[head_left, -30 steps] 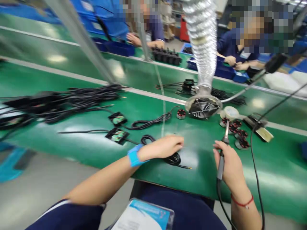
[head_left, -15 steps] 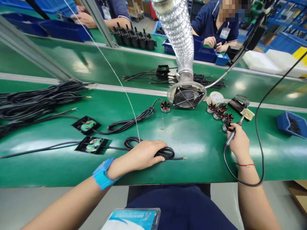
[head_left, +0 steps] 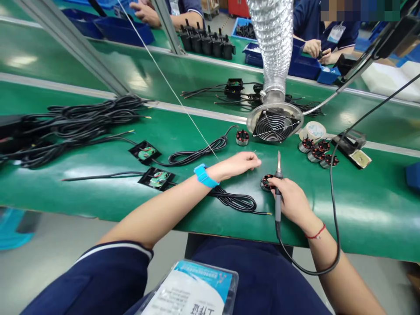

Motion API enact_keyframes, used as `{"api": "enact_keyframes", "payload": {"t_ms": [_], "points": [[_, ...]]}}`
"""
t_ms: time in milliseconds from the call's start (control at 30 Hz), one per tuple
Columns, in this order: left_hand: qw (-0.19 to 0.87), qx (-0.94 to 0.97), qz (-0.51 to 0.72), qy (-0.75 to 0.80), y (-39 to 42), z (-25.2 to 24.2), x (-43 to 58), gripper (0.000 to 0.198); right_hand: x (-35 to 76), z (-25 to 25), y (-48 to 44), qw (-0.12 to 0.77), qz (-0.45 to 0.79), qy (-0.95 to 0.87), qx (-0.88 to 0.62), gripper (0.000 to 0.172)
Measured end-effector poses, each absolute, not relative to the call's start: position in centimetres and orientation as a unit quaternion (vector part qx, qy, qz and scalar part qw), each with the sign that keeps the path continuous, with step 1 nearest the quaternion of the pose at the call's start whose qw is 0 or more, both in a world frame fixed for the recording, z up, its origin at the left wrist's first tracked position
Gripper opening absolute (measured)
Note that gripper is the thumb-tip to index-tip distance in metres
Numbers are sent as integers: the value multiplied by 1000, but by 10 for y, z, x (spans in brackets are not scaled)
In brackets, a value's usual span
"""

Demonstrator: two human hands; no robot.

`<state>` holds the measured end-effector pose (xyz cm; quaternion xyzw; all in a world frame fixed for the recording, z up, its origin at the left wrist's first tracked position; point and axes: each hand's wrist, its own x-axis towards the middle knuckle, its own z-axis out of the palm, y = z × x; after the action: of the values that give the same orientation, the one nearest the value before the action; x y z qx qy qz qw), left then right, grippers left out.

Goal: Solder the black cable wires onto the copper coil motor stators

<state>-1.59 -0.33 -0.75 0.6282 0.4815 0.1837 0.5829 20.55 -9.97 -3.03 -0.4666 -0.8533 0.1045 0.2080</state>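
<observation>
My right hand grips a soldering iron whose tip points away from me. Its thumb and fingertips also hold a small motor stator with copper windings, low over the green bench. To the left, my left hand is closed in a pinch. A thin solder wire runs down from above and passes behind that hand; its end in the fingers is mostly hidden. Under my left forearm lies a coiled black cable, joined to an open black box with a green circuit board.
A second boxed board and a single stator lie farther back. A fume extractor fan hangs over the bench. Several stators sit by the iron stand. Bundled cables cover the left. Two co-workers sit opposite.
My left hand has lifted off the coiled cable and moved away from me, its fingers now pinched. My right hand has brought the iron and one stator leftward from the stator group.
</observation>
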Motion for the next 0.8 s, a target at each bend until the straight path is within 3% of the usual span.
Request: {"api": "enact_keyframes", "payload": {"t_ms": [233,433,800], "points": [[520,716,145,443,-12,-17,-25,20,220,-24,-102,280,87,-790,-538,28],[505,710,159,465,-12,-16,-29,23,249,-23,-100,274,73,-731,-621,30],[691,527,174,463,-21,-7,-9,8,293,-42,-101,277,92,-657,-695,47]]}}
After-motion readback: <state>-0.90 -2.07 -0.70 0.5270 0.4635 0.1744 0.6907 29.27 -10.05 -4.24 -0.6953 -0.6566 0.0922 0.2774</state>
